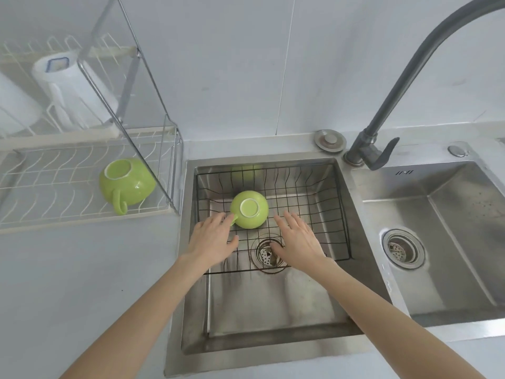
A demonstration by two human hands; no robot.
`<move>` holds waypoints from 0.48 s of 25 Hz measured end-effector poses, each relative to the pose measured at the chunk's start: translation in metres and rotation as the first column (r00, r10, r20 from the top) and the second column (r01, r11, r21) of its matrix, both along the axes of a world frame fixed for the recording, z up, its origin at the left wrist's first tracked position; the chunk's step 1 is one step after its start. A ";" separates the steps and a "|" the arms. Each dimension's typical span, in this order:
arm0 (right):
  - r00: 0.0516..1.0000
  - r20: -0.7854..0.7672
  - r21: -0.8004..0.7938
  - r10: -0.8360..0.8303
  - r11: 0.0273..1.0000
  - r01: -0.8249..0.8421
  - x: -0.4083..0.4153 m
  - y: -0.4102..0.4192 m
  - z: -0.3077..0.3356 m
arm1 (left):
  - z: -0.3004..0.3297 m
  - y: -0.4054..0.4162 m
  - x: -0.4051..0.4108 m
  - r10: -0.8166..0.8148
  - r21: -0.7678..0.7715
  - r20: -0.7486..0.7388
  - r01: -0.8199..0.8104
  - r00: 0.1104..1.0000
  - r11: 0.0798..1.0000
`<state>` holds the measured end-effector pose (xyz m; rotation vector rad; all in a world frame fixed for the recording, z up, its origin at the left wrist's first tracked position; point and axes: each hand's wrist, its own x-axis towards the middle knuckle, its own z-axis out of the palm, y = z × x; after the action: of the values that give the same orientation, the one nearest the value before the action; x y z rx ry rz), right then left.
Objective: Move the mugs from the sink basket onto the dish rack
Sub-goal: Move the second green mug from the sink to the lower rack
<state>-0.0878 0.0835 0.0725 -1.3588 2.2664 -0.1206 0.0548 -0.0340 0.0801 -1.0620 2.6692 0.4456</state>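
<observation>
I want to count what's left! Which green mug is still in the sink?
The green mug upside down in the wire sink basket, between the left hand and right hand. The other mug already lies on the dish rack beside the sink.

I see two glossy green ceramic mugs [249, 213], a thin black wire basket [314, 203], a brushed steel sink [273, 305], and a white coated-wire rack [54, 184].

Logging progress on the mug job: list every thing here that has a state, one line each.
mug in basket: upside down, not gripped
mug on dish rack: tipped on its side
sink basket: in the left sink, one mug in it
left hand: open, at the mug's handle
right hand: open, beside the mug
faucet: no water running
</observation>
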 end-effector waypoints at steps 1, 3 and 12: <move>0.999 0.034 0.011 -0.011 1.000 0.010 -0.003 -0.004 -0.004 | -0.003 -0.002 -0.004 0.005 0.012 0.005 -0.005 1.000 1.000; 0.996 0.080 0.034 -0.030 0.999 0.027 -0.008 -0.012 -0.012 | -0.010 -0.008 -0.012 0.014 0.033 0.006 -0.014 1.000 0.999; 0.927 0.305 0.087 -0.217 0.976 0.200 -0.022 -0.051 -0.052 | -0.047 -0.050 -0.054 0.140 0.194 0.012 -0.140 0.990 0.971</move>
<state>-0.1101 0.0323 0.0209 -0.9875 2.1188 -0.3209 0.0013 -0.0844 0.0334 -1.1931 2.4984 0.7181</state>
